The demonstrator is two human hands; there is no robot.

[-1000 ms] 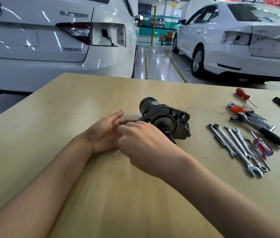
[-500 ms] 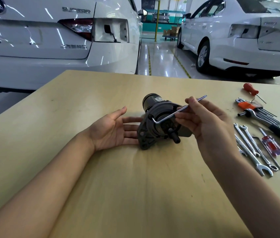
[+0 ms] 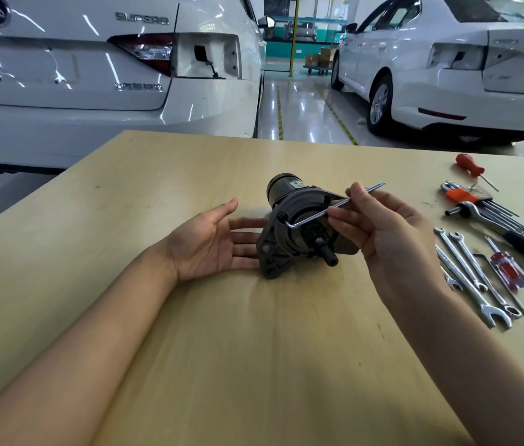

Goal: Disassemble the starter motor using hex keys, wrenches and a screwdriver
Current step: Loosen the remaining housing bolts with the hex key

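**wrenchfan:** Big stuff first: two white cars [image 3: 93, 75] parked at the far side, then your wooden table [image 3: 222, 349] filling the near half. Where's the starter sitting?

**benchrat:** Your starter motor [image 3: 299, 226] lies on its side near the middle of the table, black shaft end pointing toward you and a bit right, round can end at the far side.

**wrenchfan:** And your hands?

**benchrat:** Your left hand [image 3: 209, 243] is flat-ish on the table left of the motor, palm up, fingers straight and relaxed, tips at the mounting flange. Can't tell if they actually touch it. Your right hand [image 3: 383, 233] pinches a hex key [image 3: 328, 212] between thumb and fingertips, right of the motor. The bent short end sits at a bolt on the housing's front face.

**wrenchfan:** Rest of the tools?

**benchrat:** All on the right: a row of combination wrenches [image 3: 476, 278], a ratchet handle [image 3: 505, 231], a hex key set [image 3: 479, 201] in an orange holder, and two red-handled screwdrivers [image 3: 508, 272].
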